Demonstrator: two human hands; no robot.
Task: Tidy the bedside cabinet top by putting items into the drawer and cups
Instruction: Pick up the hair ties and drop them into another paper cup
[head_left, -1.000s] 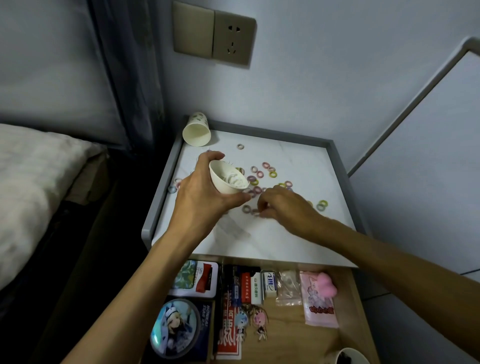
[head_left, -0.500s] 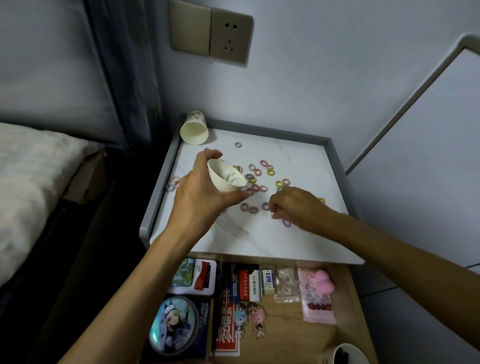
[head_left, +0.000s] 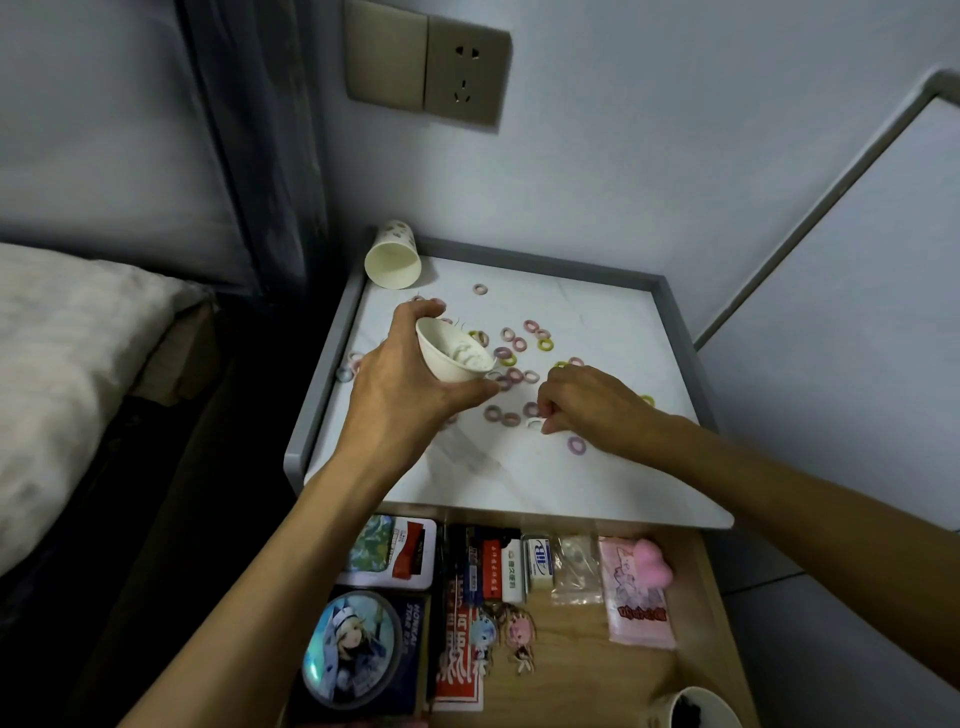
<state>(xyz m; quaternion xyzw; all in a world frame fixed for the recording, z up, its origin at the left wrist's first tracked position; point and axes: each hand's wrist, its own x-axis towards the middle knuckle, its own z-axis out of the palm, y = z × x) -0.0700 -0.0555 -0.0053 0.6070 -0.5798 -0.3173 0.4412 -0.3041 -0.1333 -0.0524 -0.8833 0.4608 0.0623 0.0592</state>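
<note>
My left hand (head_left: 410, 384) holds a white paper cup (head_left: 449, 356) tilted toward the right, just above the white cabinet top (head_left: 597, 478); some small rings lie inside it. Several small coloured hair rings (head_left: 511, 345) are scattered across the top. My right hand (head_left: 587, 402) rests on the top with fingers curled, pinching a white ring (head_left: 535, 424) at its fingertips. A purple ring (head_left: 575, 445) lies just in front of that hand. A second paper cup (head_left: 393, 257) lies on its side at the far left corner. The drawer (head_left: 571, 649) stands open below.
The drawer holds a round anime badge (head_left: 350, 649), a card tin (head_left: 389, 552), small boxes, keychains (head_left: 501, 636) and a pink packet (head_left: 636, 592). A cup with dark contents (head_left: 698, 709) sits at the drawer's front right. A bed (head_left: 62, 364) is at left; a wall socket (head_left: 465, 73) above.
My right hand slid rightward and toward me across the top and now pinches a white ring. The left hand with the cup has barely moved.
</note>
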